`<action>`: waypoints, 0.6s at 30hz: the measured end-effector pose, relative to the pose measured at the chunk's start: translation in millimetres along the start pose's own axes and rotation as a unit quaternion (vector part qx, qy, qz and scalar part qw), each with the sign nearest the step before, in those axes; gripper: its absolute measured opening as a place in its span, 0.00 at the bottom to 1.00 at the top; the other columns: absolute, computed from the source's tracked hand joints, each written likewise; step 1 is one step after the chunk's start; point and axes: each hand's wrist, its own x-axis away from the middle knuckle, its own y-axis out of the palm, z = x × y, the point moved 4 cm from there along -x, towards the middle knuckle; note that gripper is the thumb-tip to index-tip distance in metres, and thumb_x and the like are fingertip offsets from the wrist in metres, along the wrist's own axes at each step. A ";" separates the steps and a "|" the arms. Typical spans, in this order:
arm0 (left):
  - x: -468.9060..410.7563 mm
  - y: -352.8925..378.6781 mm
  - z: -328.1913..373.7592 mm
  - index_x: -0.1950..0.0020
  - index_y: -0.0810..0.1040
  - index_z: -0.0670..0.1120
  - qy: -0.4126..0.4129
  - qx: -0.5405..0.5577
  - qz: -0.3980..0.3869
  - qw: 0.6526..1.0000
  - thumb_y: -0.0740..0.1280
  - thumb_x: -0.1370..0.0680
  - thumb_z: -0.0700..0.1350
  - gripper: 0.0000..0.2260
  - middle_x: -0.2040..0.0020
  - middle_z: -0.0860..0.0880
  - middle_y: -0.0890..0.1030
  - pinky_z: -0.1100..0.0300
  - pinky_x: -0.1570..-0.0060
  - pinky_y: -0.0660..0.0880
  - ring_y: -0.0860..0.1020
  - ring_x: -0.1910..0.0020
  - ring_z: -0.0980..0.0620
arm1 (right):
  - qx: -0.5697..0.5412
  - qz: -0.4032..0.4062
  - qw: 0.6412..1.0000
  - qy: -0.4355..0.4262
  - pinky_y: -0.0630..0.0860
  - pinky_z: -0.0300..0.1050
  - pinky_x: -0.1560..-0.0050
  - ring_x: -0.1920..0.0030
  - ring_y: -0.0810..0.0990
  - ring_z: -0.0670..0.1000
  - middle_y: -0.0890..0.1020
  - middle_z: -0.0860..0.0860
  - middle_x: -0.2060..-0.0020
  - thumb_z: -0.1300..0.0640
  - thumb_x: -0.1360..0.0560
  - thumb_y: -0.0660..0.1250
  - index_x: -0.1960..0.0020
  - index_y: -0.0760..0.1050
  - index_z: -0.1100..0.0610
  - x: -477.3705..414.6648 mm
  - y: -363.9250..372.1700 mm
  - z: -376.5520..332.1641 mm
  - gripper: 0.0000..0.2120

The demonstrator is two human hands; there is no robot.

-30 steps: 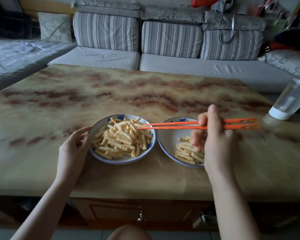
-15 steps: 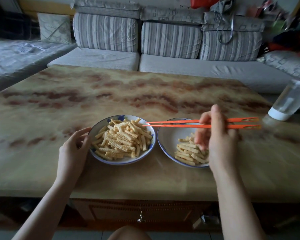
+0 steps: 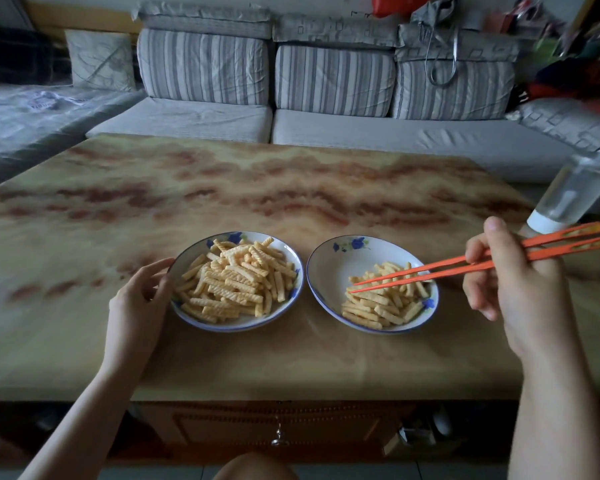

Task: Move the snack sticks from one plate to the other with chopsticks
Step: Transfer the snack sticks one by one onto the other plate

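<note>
Item: snack sticks (image 3: 234, 280), most heaped on the left plate (image 3: 293, 259), fewer on the right plate (image 3: 329, 268). Our right hand (image 3: 510, 271) fingers grip orange chopsticks (image 3: 465, 266), tips over the right pile, empty. Our left hand (image 3: 137, 299), fingers curled loosely, steadies the left rim. Next, we judge: reach left, pinch one stick. Marbled desk (image 3: 222, 188); striped sofa (image 3: 326, 98) behind.

No lettering, number, brand or sign can be read anywhere in the view. The two plates (image 3: 336, 258) carry only painted blue flowers on their rims, not writing. The red bag (image 3: 395, 3) on top of the sofa back shows faint pale marks that may be print, but they are too small and blurred to make out. The clear bottle (image 3: 572, 194) at the right shows no label that can be read.
</note>
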 end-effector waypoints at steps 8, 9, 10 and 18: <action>0.4 -0.1 0.8 0.37 0.79 0.49 0.001 0.001 -0.002 1.000 0.64 0.21 0.42 0.13 0.51 0.51 0.80 0.58 0.55 0.70 0.78 0.53 0.53 | -0.004 0.011 1.000 0.018 0.56 0.34 0.83 0.83 0.65 0.50 0.70 0.52 0.82 0.51 0.18 0.56 0.71 0.69 0.52 1.4 -4.1 5.5 0.22; 0.4 -0.2 0.7 0.37 0.79 0.49 0.001 -0.001 -0.002 1.000 0.64 0.21 0.42 0.13 0.52 0.51 0.80 0.58 0.55 0.70 0.78 0.53 0.53 | -0.011 0.023 0.999 0.021 0.57 0.33 0.83 0.84 0.66 0.49 0.70 0.50 0.82 0.51 0.18 0.56 0.70 0.68 0.53 1.6 -3.2 5.8 0.21; 0.1 -0.3 0.3 0.37 0.79 0.49 0.001 -0.002 -0.001 1.000 0.64 0.21 0.42 0.13 0.52 0.51 0.80 0.58 0.55 0.70 0.78 0.53 0.53 | -0.021 0.034 0.999 0.022 0.57 0.33 0.82 0.84 0.66 0.48 0.71 0.49 0.81 0.51 0.18 0.56 0.69 0.67 0.54 1.8 -2.3 5.8 0.20; -0.5 -0.3 0.5 0.38 0.79 0.49 -0.004 0.000 0.002 1.000 0.64 0.21 0.43 0.13 0.53 0.51 0.80 0.66 0.59 0.70 0.77 0.56 0.54 | -0.094 0.067 0.993 0.008 0.58 0.34 0.82 0.83 0.67 0.46 0.73 0.46 0.79 0.53 0.18 0.55 0.67 0.66 0.55 5.6 14.3 -2.6 0.19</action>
